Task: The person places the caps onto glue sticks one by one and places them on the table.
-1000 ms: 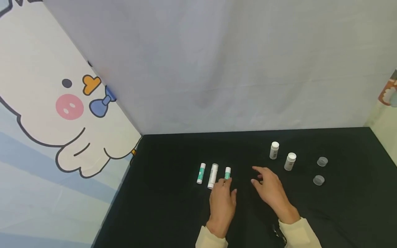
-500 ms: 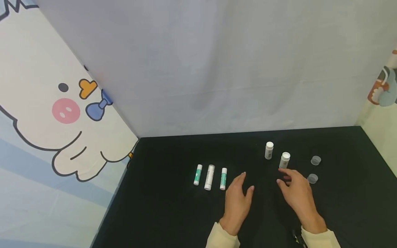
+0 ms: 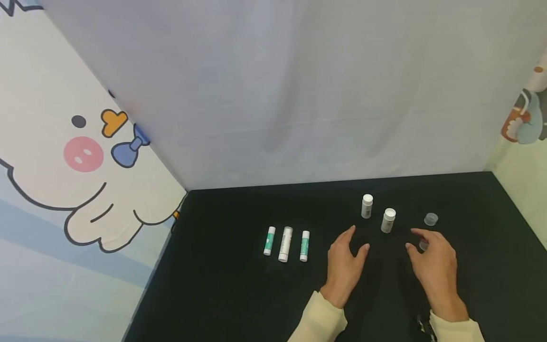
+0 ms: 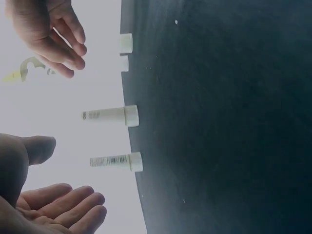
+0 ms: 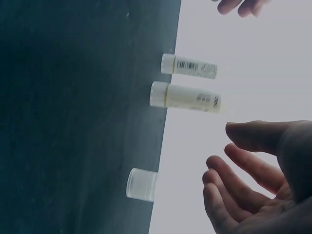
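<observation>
My left hand (image 3: 344, 268) hovers over the black table with thumb and fingers apart, holding nothing. Two white tubes that look like glue sticks stand upright beyond it, one farther back (image 3: 367, 207) and one nearer (image 3: 388, 221). Open as well, my right hand (image 3: 437, 268) is above a small clear cap (image 3: 423, 245), which it partly hides. A second clear cap (image 3: 430, 219) lies just behind. In the right wrist view, a clear cap (image 5: 142, 185) sits apart from the fingers. Both hands show in the left wrist view, their fingers loosely bent around nothing.
To the left lie two green-and-white sticks (image 3: 269, 241) (image 3: 304, 246) with a larger white stick (image 3: 285, 244) between them. A pale curtain wall (image 3: 325, 95) rises behind the black table (image 3: 222, 294), and a cartoon-printed panel (image 3: 38, 109) borders the left.
My left hand has left the rightmost green-and-white stick and moved right. My right hand has also moved right, past the nearer standing tube to the clear caps. The view has shifted slightly.
</observation>
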Demonstrator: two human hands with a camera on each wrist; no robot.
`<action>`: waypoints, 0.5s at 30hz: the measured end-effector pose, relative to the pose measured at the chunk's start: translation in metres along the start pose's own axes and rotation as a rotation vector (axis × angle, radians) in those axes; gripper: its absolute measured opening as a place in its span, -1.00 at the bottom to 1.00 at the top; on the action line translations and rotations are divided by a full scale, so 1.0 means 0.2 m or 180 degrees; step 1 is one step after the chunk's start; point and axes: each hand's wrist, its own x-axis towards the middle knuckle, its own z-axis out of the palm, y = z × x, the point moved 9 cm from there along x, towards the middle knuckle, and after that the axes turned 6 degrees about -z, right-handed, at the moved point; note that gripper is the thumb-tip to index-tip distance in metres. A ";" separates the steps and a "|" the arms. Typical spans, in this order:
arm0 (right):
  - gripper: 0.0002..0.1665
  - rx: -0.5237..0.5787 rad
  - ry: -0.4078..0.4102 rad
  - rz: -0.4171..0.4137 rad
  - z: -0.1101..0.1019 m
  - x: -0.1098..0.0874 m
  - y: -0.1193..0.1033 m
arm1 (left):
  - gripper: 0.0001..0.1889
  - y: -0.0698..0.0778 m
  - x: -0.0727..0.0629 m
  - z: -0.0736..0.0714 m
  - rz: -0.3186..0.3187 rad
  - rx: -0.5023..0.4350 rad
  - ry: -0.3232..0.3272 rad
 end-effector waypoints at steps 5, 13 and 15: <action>-0.54 -0.0024 0.0160 -0.0090 -0.04 0.01 0.03 | -0.49 0.03 0.03 0.04 0.0061 -0.0020 0.0014; -0.48 -0.0124 -0.0033 0.0121 -0.03 0.03 0.13 | -0.48 0.04 0.05 0.10 0.0005 0.0001 -0.0052; -0.46 -0.0141 -0.0113 0.0192 -0.03 0.03 0.15 | -0.48 0.03 0.05 0.12 -0.0013 0.0013 -0.0071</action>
